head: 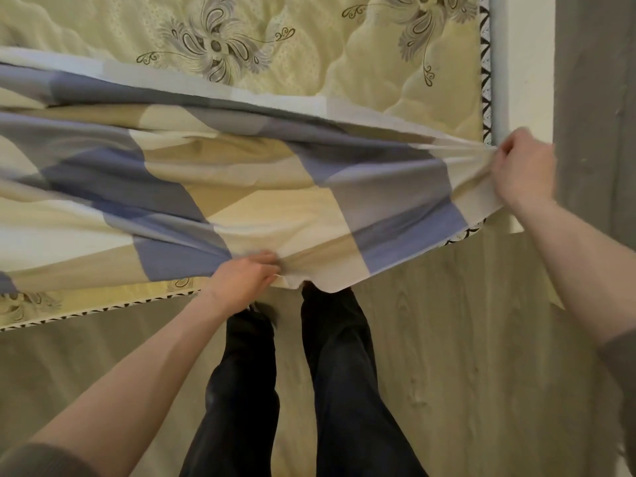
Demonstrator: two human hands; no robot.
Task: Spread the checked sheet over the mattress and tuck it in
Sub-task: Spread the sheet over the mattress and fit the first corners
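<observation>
The checked sheet [241,173], in blue, beige and cream squares, billows in folds over the near half of the mattress [309,53]. The mattress is pale yellow and quilted, with grey floral motifs, and its far half lies bare. My left hand [246,277] grips the sheet's near edge above the mattress's front side. My right hand [523,166] pinches a bunched corner of the sheet at the mattress's right edge. The sheet is stretched taut between both hands.
A white bed frame rail [526,63] runs along the mattress's right side, with a grey wall panel [595,98] beyond it. My legs in dark trousers [330,373] stand on the wood-look floor [464,339] close to the bed's front edge.
</observation>
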